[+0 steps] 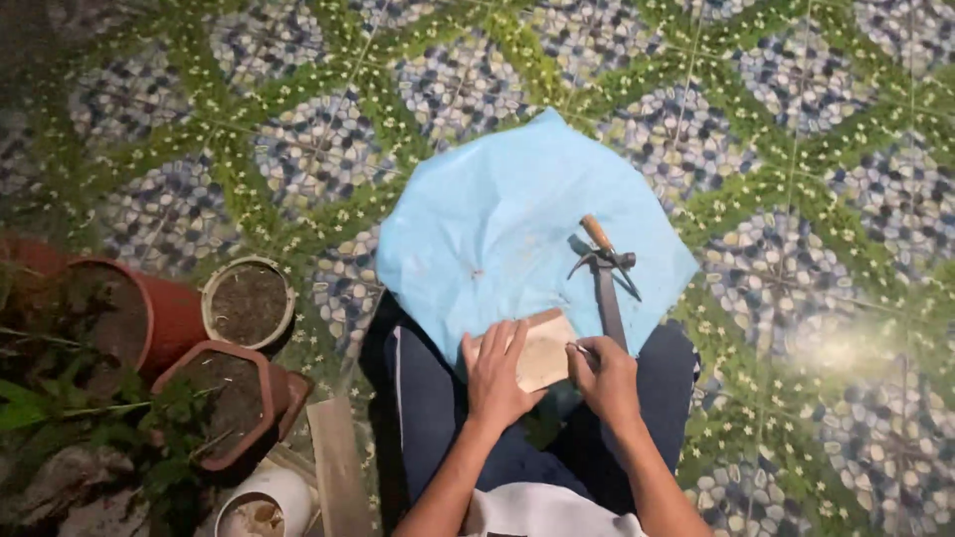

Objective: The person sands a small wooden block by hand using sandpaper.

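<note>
A small pale wooden block (545, 350) lies at the near edge of a light blue sheet (487, 219) spread over my lap. My left hand (495, 370) rests flat on the block's left part, holding it down. My right hand (603, 376) is closed at the block's right edge, pinching what looks like a small nail; the item is too small to be sure. A claw hammer (605, 273) with a wooden handle end lies on the sheet just beyond my right hand.
The floor is patterned tile in green, blue and white. At the left stand terracotta pots (149, 313) with soil and plants, a small round pot (249, 302), a white container (264, 502) and a wooden strip (336, 465).
</note>
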